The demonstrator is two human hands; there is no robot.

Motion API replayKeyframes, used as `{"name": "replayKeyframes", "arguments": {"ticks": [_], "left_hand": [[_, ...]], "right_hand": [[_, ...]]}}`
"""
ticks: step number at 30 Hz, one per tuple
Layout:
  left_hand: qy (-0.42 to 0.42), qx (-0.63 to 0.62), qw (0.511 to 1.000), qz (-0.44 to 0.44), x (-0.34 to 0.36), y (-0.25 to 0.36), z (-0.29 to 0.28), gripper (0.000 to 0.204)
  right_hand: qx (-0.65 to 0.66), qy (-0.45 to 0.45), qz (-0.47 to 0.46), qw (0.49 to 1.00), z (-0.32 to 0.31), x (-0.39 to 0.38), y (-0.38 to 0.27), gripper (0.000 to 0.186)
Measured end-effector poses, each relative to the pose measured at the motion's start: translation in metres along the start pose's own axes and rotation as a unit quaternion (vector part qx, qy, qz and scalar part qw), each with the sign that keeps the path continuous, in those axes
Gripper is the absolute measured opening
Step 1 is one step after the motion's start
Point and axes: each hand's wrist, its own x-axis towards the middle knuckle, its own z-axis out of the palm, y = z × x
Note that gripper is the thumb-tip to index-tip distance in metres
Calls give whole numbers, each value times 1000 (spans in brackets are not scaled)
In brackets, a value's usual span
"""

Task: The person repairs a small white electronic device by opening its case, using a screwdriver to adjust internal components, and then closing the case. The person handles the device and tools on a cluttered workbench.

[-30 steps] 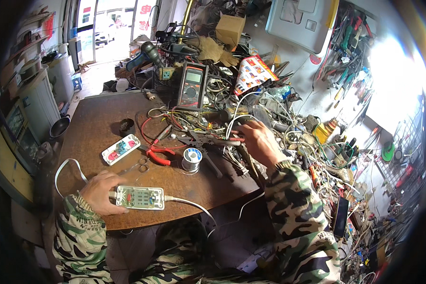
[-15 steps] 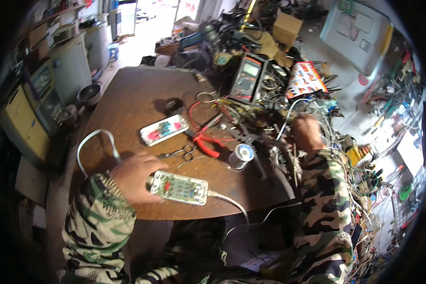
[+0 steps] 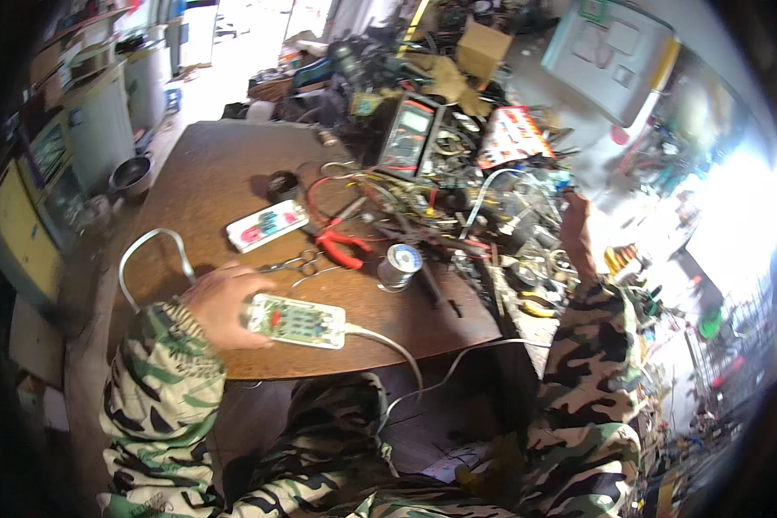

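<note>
My left hand [image 3: 223, 304] is closed round the left end of an opened white electrical box [image 3: 298, 321], whose green insides with a red part face up. A white cord leaves the box's right end and hangs past the table edge. Over the heap at the right is my right hand [image 3: 580, 237], smeared by motion, so its fingers and anything in them cannot be made out. A white cover [image 3: 268, 226] with red and teal parts lies beyond the box. Between them are scissors [image 3: 295, 264], with red-handled pliers [image 3: 344, 249] and a solder spool [image 3: 400, 266] to the right.
A multimeter [image 3: 410, 134] leans at the back of the brown wooden table [image 3: 203, 181]. Beside it stand a cardboard box [image 3: 482, 50] and a red-and-white packet [image 3: 515, 138]. Wires and tools [image 3: 527, 229] pile up along the right. A roll of dark tape [image 3: 282, 186] lies near the cover.
My right hand has lifted away from the pile and turned, fingers upward. My left hand keeps its hold on the box. The whole view has shifted, moving the table leftward and up in the picture.
</note>
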Motion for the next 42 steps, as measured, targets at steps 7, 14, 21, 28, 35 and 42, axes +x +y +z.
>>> {"name": "replayKeyframes", "arguments": {"ticks": [7, 14, 21, 28, 35, 42], "left_hand": [[17, -12, 1000, 6, -2, -3, -1, 80], [-16, -13, 999, -32, -3, 5, -6, 79], [5, 23, 999, -25, -16, -4, -6, 79], [-7, 0, 1000, -13, -4, 1, 0, 76], [6, 6, 1000, -22, -5, 3, 10, 75], [9, -4, 1000, -12, 0, 15, 11, 75]], "right_hand": [[123, -125, -9, 984, -33, -13, -50, 21], [13, -221, -70, 973, -53, -32, -72, 18], [-89, -329, -188, 921, 7, -57, -103, 15], [-21, -380, -211, 900, -3, -71, -148, 38], [-16, -355, -284, 891, 18, -69, -135, 18], [-223, -428, -147, 863, -15, -37, -99, 18]]}}
